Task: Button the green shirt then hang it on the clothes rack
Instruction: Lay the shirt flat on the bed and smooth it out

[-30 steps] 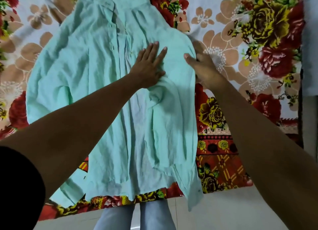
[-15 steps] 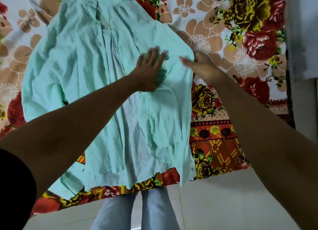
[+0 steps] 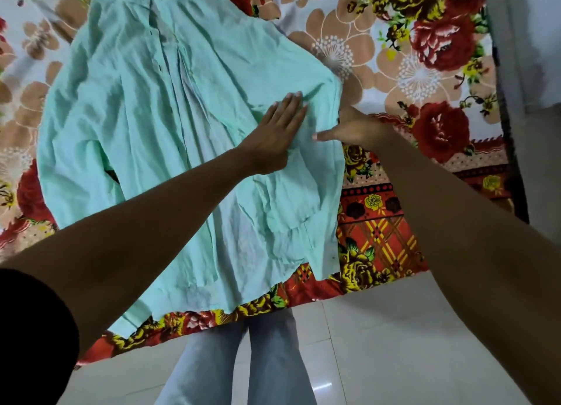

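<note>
The left hand (image 3: 273, 137) lies flat, fingers straight, pressing on the green shirt (image 3: 188, 149). The shirt is spread out on the flowery bed sheet (image 3: 409, 71), its long way running from collar far away to hem close by. The right hand (image 3: 355, 128) touches the shirt's right edge with straight fingers. The button strip (image 3: 179, 80) lies left of both hands, nearer the left one.

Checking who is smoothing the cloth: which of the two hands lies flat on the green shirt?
The left hand, fingers straight and palm down on the green shirt. The right hand sits at the shirt's right edge instead, reaching in sideways.
</note>
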The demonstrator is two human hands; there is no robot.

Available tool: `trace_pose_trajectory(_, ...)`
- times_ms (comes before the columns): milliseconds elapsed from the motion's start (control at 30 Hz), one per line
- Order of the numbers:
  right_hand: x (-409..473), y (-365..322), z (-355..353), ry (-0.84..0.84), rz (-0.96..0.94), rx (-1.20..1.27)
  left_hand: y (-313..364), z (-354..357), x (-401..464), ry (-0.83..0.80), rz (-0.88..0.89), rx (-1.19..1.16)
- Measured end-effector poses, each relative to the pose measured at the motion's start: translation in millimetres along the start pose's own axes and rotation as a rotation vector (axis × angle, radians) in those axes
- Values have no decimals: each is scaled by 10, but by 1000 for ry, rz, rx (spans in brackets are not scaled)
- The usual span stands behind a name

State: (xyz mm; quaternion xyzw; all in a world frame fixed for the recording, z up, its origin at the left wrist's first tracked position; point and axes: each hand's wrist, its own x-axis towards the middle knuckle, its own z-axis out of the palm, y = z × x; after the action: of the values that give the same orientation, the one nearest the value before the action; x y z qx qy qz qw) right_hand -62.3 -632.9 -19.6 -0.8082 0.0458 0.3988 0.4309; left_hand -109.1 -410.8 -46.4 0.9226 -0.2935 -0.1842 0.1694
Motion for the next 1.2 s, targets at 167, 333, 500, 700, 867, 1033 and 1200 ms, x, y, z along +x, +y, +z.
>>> trace_pose_trajectory(167, -129, 74, 39, 354, -49, 484, 156, 221, -35, -48, -134, 53)
trace_pose_trajectory(333, -496, 363, 102, -52, 82, -78, 474, 273, -61, -28, -58, -16)
trace_pose_trajectory(500, -698, 475, 257, 345, 4, 403, 830, 264, -94, -87, -145, -173)
trace_pose_trajectory(700, -908, 775, 349, 341, 113, 31, 1080, 307, -50, -43, -327, -113)
trace_pose_trajectory(867, -1107, 922, 560, 209, 236, 12, 1203, 392, -70, -12, -299, -181)
trace_pose_trajectory(1033, -1196, 1179, 586, 350, 203, 151, 1294, 416, -119, 65, -251, -359)
trace_pose_trajectory(1200, -1346, 1386, 444, 405, 173, 195, 1475, 406, -82, 25, -175, -342)
